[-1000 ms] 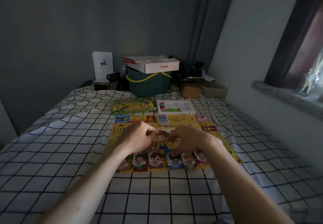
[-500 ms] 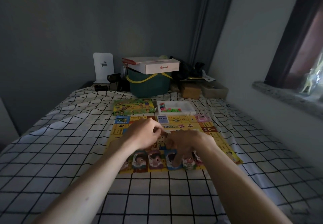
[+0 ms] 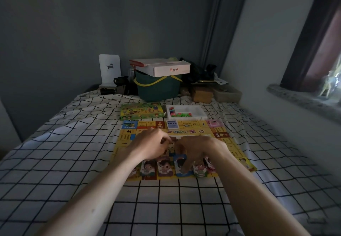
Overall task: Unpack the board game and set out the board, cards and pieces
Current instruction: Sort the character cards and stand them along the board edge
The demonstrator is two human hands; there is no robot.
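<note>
A yellow game board (image 3: pixel 219 134) lies flat on the checked bed sheet. Several character cards (image 3: pixel 164 168) sit in a row along its near edge. My right hand (image 3: pixel 198 148) reaches down over the row, and its fingertips pinch a blue-framed card (image 3: pixel 178 164) that tilts up off the board. My left hand (image 3: pixel 150 143) hovers over the board's middle with curled fingers; whether it holds anything is hidden. A blue card deck (image 3: pixel 172 124) and a pink deck (image 3: pixel 214 124) rest on the far edge. Behind them are the green game box (image 3: pixel 141 111) and a white tray of coloured pieces (image 3: pixel 186 112).
The checked sheet (image 3: pixel 73 162) spreads wide to the left and near side. A green bucket (image 3: pixel 158 90) with a white carton on it, a white stand and dark clutter line the far wall. A wall and a stone sill (image 3: pixel 302 101) bound the right.
My right hand has slid slightly left and nearer along the card row, keeping its fingers on the blue-framed card. My left hand has edged a little to the right.
</note>
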